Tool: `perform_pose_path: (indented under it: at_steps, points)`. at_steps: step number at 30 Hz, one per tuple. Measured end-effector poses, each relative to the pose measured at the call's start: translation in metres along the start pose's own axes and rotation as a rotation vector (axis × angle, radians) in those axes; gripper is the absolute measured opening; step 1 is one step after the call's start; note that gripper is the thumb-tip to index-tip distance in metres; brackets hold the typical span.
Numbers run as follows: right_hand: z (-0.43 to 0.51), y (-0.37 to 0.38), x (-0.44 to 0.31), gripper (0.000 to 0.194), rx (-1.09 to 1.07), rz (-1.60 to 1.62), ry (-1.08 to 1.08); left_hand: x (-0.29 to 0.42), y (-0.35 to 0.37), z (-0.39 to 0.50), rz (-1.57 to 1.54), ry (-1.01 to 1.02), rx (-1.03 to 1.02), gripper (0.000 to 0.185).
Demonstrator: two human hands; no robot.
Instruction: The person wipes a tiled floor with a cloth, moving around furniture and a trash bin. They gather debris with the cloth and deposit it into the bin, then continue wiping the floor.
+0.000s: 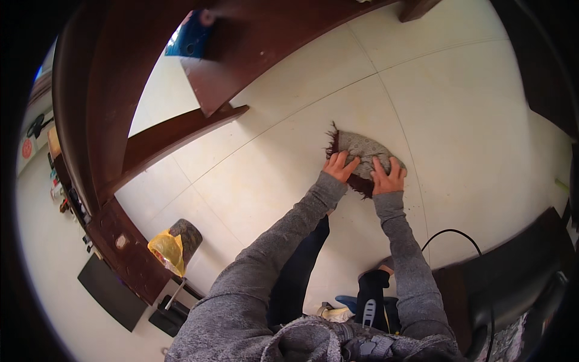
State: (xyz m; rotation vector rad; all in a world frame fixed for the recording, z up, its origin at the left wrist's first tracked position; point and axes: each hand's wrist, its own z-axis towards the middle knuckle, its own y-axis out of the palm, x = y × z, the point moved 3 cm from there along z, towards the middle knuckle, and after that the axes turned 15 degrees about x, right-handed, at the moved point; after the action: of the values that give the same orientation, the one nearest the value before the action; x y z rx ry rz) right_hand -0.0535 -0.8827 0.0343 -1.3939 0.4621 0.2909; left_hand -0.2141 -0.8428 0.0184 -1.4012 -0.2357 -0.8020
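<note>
A small folded mat or rug (pixel 368 147), with a grey patterned backing and dark fringed edges, lies on the pale tiled floor in front of me. My left hand (pixel 339 166) rests on its left part near the dark fringe, fingers bent against the cloth. On its right part, my right hand (pixel 389 176) presses with the fingers spread. Whether the fingers pinch the fabric or only press on it, I cannot tell.
Dark wooden furniture (pixel 271 50) spans the upper left, with a blue object (pixel 190 38) on it. A bin (pixel 190 233) with a yellow bag (pixel 167 249) stands at lower left. At lower right, a black cable (pixel 452 230) loops beside dark furniture (pixel 511 258).
</note>
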Motion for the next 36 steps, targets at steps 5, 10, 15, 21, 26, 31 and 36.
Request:
perform_pose_path:
  at_steps: [5,10,15,21,26,31,36]
  points:
    - [0.102,0.005,0.031,0.041,0.370,0.151,0.063,-0.002,-0.002,0.125,-0.014,0.120,0.189,0.048]
    - [0.271,0.058,0.039,0.033,0.377,-0.319,0.056,-0.055,0.041,0.285,0.191,0.127,0.130,0.042]
    - [0.282,0.107,-0.011,0.036,0.289,-0.321,0.068,-0.118,0.005,0.258,0.144,-0.038,0.056,0.049]
    - [0.224,0.125,-0.149,0.036,0.119,-0.126,-0.219,-0.176,-0.079,0.128,0.318,-0.213,0.265,0.060]
    - [0.147,0.121,-0.141,0.034,-0.040,-0.028,-0.325,-0.133,-0.076,0.030,0.369,-0.374,0.262,0.069]
    - [0.082,0.081,-0.102,0.036,0.006,-0.032,-0.409,-0.078,-0.063,-0.021,0.335,-0.478,0.068,0.073]
    - [0.012,0.038,-0.038,0.038,-0.013,-0.082,-0.337,-0.002,-0.034,-0.055,0.186,-0.449,-0.018,0.068]
